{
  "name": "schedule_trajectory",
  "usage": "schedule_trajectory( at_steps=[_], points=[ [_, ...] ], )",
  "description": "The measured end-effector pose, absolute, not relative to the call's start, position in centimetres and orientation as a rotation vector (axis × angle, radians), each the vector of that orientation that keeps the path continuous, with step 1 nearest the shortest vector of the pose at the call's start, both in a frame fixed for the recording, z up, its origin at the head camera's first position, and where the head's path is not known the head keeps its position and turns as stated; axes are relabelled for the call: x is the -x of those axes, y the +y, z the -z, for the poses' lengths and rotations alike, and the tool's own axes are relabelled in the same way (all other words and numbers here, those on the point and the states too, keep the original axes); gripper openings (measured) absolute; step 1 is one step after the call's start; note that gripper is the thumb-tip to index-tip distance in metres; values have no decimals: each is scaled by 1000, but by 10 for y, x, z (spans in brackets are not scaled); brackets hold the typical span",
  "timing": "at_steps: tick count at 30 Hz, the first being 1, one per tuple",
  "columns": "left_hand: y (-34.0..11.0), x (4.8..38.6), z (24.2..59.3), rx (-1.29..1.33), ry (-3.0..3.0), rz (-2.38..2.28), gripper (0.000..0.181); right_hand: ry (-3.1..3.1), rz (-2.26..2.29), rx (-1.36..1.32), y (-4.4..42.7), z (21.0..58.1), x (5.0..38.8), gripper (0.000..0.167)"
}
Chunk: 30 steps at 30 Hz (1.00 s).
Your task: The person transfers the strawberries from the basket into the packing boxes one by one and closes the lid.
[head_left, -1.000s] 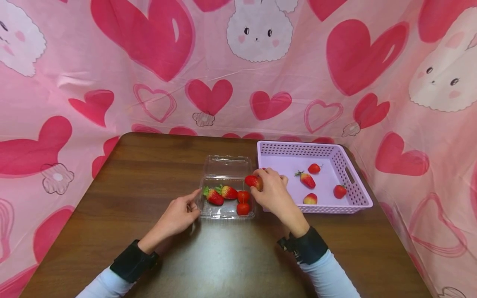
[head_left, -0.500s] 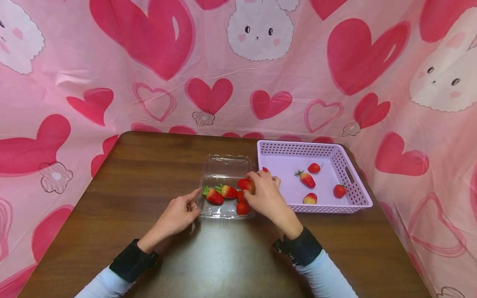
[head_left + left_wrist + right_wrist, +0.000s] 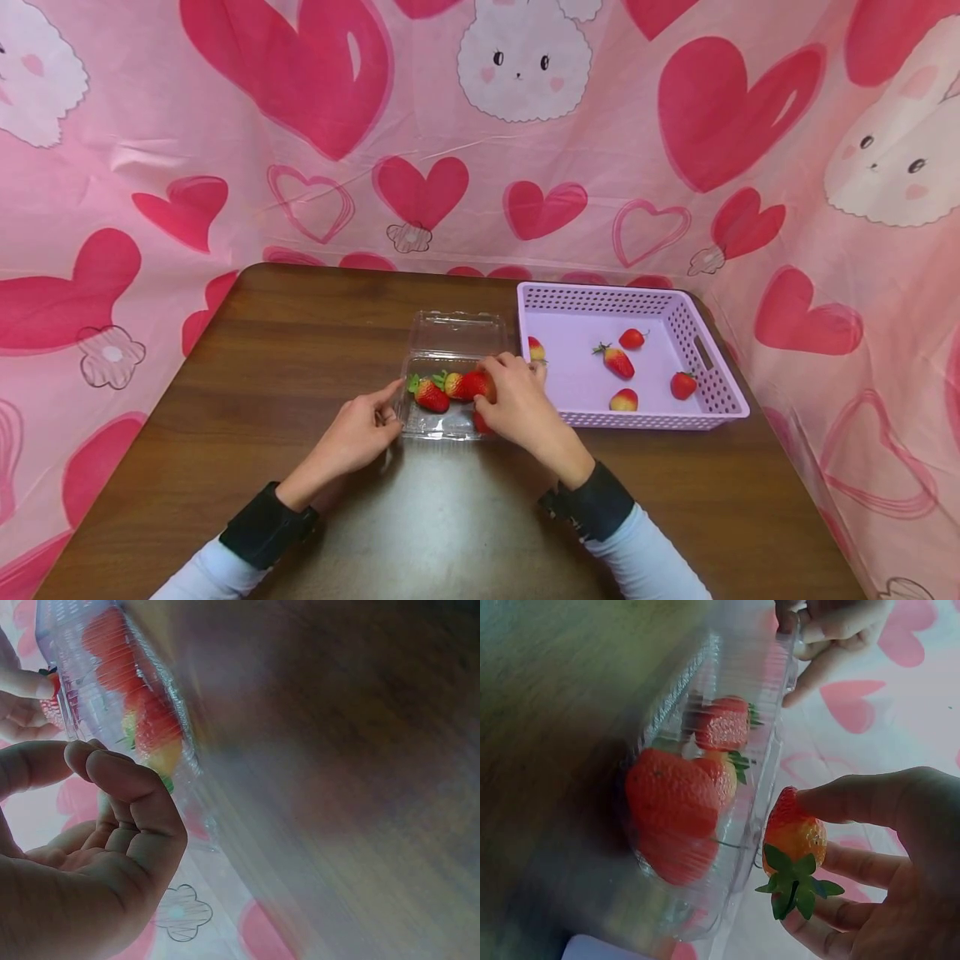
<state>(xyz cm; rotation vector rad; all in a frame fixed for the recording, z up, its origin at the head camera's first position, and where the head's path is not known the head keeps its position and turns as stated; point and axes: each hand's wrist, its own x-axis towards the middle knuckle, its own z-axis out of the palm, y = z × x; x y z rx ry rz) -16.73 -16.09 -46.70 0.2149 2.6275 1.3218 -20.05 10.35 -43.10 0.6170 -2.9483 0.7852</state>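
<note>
My left hand pinches the left rim of a clear plastic clamshell box whose lid is folded back. Over the box's right half, my right hand holds a strawberry between thumb and fingers, its green leaves showing in the right wrist view. That strawberry is just above the rim, apart from the fruit inside. Two leafy strawberries lie in the box. Beside them are two round red fruits, mostly hidden by my right hand in the head view.
A lilac perforated basket stands right of the box on the brown wooden table. It holds a long strawberry, a stemmed small red fruit and several others. Pink heart-printed cloth hangs behind the table.
My right hand has moved left with the strawberry, from the box's right edge to over the fruit inside. A strawberry by the basket's left wall has come into view. My left hand stays put.
</note>
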Motion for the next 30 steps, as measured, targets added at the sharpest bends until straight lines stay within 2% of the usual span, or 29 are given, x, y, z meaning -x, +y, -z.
schedule_trajectory(
  at_steps=[30],
  points=[
    [-161,166,465,-201,2605,-1346,66,-2937,-693,-812,86,453,201,42]
  ],
)
